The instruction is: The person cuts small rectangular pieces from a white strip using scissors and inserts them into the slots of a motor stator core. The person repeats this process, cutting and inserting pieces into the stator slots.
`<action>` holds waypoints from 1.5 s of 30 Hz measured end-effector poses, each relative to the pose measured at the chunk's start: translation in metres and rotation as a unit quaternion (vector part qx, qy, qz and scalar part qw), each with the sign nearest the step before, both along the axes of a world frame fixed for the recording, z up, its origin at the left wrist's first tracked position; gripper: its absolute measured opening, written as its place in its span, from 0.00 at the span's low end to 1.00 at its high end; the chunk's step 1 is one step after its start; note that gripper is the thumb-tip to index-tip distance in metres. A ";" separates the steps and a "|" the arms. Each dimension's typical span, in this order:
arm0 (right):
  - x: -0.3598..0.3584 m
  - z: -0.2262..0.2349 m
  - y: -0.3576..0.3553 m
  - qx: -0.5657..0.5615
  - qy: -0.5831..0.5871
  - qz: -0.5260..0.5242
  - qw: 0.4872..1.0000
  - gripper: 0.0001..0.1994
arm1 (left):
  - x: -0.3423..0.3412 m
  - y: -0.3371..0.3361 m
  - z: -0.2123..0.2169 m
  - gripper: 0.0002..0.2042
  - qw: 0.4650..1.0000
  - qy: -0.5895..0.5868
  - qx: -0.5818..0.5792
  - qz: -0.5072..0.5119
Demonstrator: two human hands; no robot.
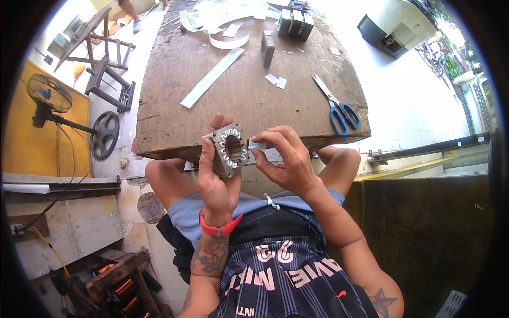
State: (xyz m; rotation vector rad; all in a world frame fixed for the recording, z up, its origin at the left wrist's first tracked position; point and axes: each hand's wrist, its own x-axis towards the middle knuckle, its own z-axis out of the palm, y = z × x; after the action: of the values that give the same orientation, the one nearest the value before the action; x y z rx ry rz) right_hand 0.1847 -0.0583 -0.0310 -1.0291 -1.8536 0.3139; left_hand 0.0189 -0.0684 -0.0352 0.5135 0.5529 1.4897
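Closest to the camera, the person's forearms rise from the lower edge, the left one wearing a red wristband (218,229). The left hand (216,183) is wrapped around a square metal motor stator (229,150), fingers behind it and thumb along its left side, gripping it firmly in the air just in front of the near edge of the wooden bench (175,114), above the person's knees. The stator's open bore faces back toward the camera and slightly to the right, so its axis runs roughly from the bench edge toward the person's face; white insulation liners ring the slots around the bore. The right hand (286,161) is closed in a pinch on a small white paper strip (258,144), thumb and forefinger holding it just beside the stator's right edge, the strip lying about level and pointing left toward the slots; whether it touches the stator cannot be told. Farther out, on the bench top near its right edge, blue-handled scissors (336,104) lie with the blades pointing away and to the left. Near the bench middle sit two small white paper scraps (276,80), and to the left a long white paper strip (212,77) lies diagonally. Beyond these a single grey stator block (267,47) stands upright, and at the far edge a row of stators (295,23) sits beside curled white paper offcuts (222,24). Off the bench to the left, a standing fan (49,94) is on the floor.
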 end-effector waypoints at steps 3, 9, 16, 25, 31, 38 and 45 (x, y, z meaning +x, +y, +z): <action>-0.002 -0.001 0.003 -0.004 0.017 0.011 1.000 0.14 | 0.004 -0.001 -0.001 0.30 1.000 0.018 0.019 0.003; 0.002 -0.003 -0.004 -0.055 -0.010 0.057 0.997 0.15 | 0.004 -0.002 -0.002 0.31 0.998 0.056 0.032 0.006; -0.002 -0.012 -0.005 -0.082 0.059 0.031 0.994 0.18 | 0.010 -0.003 0.000 0.31 1.000 0.022 0.008 0.010; 0.010 -0.016 0.014 -0.024 -0.032 -0.056 0.998 0.10 | -0.003 0.003 -0.006 0.30 0.986 -0.161 -0.010 -0.045; 0.040 -0.021 0.125 -0.042 -0.214 -0.282 0.934 0.12 | -0.005 0.007 -0.013 0.30 0.973 -0.224 -0.047 -0.042; 0.028 -0.015 0.132 -0.077 -0.096 -0.223 0.967 0.11 | -0.008 0.017 -0.018 0.28 0.975 -0.215 -0.041 -0.035; 0.004 -0.005 0.039 -0.151 0.143 0.029 0.978 0.11 | -0.010 0.015 -0.008 0.26 0.988 -0.146 -0.056 -0.005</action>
State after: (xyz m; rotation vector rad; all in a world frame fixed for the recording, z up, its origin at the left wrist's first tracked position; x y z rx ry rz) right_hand 0.1890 -0.0189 -0.0358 -1.0694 -1.6047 0.7566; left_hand 0.0087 -0.0532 -0.0430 0.2043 0.3979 1.4829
